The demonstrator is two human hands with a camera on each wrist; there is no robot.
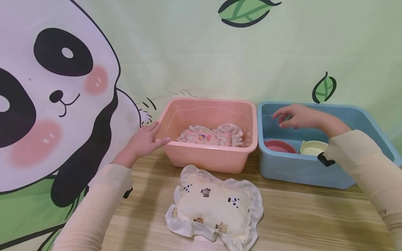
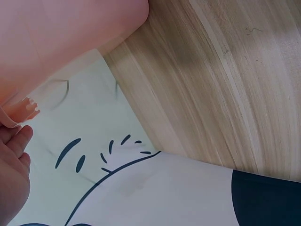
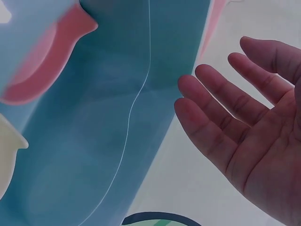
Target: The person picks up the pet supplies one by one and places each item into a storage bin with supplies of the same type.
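My left hand (image 1: 145, 140) rests at the left rim of the pink basin (image 1: 207, 158), fingers straight and thumb stretched over the front corner. Inside that basin lies a pink frilled pillow (image 1: 205, 137) with a cartoon print. My right hand (image 1: 296, 116) hovers over the blue basin (image 1: 301, 174), fingers loosely bent and holding nothing; the right wrist view shows its bare palm (image 3: 263, 155). In the blue basin sit a red dish (image 1: 280, 146) and a pale yellow dish (image 1: 314, 148), the latter partly hidden by the right sleeve.
A cream pillow (image 1: 213, 205) with animal prints and a white frill lies on the wooden table (image 1: 301, 216) in front of the basins. Behind them hangs a pale green backdrop (image 1: 188, 45) with a large panda and leaves. The two basins stand side by side against it.
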